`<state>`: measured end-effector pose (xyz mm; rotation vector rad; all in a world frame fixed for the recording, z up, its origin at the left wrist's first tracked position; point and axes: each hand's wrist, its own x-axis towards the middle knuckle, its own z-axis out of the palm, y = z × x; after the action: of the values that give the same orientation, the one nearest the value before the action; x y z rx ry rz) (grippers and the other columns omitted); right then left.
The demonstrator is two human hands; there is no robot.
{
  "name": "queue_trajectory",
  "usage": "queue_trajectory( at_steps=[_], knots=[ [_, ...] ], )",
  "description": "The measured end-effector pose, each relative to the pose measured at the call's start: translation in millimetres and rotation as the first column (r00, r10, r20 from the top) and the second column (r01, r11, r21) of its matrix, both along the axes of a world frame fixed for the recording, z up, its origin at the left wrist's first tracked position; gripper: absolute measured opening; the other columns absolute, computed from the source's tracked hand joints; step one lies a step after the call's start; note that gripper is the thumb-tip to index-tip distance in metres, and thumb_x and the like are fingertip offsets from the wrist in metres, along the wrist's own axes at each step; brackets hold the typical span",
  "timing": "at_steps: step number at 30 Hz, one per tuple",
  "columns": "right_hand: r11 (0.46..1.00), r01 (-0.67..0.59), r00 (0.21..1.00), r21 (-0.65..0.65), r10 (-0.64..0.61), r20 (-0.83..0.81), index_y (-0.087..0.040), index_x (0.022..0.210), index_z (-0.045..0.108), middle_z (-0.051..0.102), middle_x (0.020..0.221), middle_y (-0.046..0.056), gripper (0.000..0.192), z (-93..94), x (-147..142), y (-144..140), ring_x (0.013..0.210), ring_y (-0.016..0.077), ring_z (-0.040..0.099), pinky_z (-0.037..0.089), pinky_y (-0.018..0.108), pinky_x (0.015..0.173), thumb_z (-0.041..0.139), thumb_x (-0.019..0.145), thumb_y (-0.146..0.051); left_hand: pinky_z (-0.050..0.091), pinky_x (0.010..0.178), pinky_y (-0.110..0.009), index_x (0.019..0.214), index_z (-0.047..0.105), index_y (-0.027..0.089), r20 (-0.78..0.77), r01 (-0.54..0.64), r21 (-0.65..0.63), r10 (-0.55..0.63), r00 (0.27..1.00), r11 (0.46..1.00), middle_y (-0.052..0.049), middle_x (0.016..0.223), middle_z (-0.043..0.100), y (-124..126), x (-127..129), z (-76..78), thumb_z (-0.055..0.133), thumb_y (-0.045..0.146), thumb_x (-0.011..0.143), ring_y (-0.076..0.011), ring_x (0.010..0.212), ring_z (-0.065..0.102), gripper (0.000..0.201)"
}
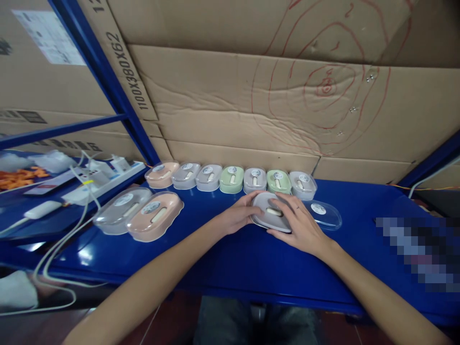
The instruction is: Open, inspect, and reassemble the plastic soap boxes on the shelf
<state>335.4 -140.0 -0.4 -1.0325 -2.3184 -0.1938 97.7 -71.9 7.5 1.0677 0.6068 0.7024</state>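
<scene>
Grey case [266, 222] is between your hands, over the middle of the table [230, 263], in front of the back row of seven lidded boxes. Can't tell whether its underside touches the table.

My read: you're working the top around the white handle [274, 212]. Hold the case firm with the left, let the right do the fine work. Spread pressure evenly near the handle's ends; a hard push on one side could tip the case. Keep it level and use finger pads, not nails, so the face shouldn't mark. Mind the clear cover [329, 218] lying just beyond your right hand; a wide wrist swing could knock it.

Pose: left hand [240, 214] grips the left end, thumb on the top face. Right hand [305, 227] comes from the right, fingers [287, 207] over the top by the handle, thumb at the near edge. Both sets are closed on the case. Forearms reach in from either side, converging on it. Pink box [156, 221] sits well clear of your left hand.
</scene>
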Motion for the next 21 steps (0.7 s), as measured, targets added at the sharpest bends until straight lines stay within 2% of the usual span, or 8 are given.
queue_trajectory(
  at_steps=[12,17,21],
  knots=[
    [0.999,0.031,0.999,0.033,-0.032,0.037,-0.031,0.169,0.037,0.047,0.164,0.021,0.076,-4.4,-3.7,-1.5,0.146,0.0469,0.054,0.054,0.073,0.114,0.071,0.104,-0.051,0.055,0.085,-0.035,0.13,0.071,0.025,-0.008,-0.013,-0.019,0.012,1.0,1.0,-0.007,0.117,0.074,2.6,-1.1,-1.4,0.091,0.016,0.069,-0.0255,0.107,0.07,0.066],
    [0.998,0.027,0.999,0.048,-0.029,0.042,-0.028,0.168,0.037,0.045,0.164,0.023,0.076,-5.8,-3.2,-1.2,0.146,0.0462,0.053,0.054,0.071,0.115,0.071,0.104,-0.051,0.055,0.084,-0.035,0.131,0.072,0.024,-0.02,-0.017,-0.026,0.017,1.0,1.0,-0.009,0.119,0.074,2.5,-0.4,-1.0,0.093,0.019,0.069,-0.0259,0.107,0.07,0.065],
    [0.999,0.027,0.999,0.04,-0.028,0.032,-0.03,0.169,0.036,0.046,0.163,0.022,0.077,-4.7,-3.9,-2.3,0.145,0.0464,0.054,0.054,0.071,0.114,0.071,0.104,-0.051,0.055,0.083,-0.034,0.131,0.073,0.024,-0.023,-0.015,-0.041,0.014,1.0,0.999,-0.008,0.119,0.074,0.9,-0.3,1.7,0.094,0.02,0.068,-0.0243,0.104,0.07,0.067]
  ],
)
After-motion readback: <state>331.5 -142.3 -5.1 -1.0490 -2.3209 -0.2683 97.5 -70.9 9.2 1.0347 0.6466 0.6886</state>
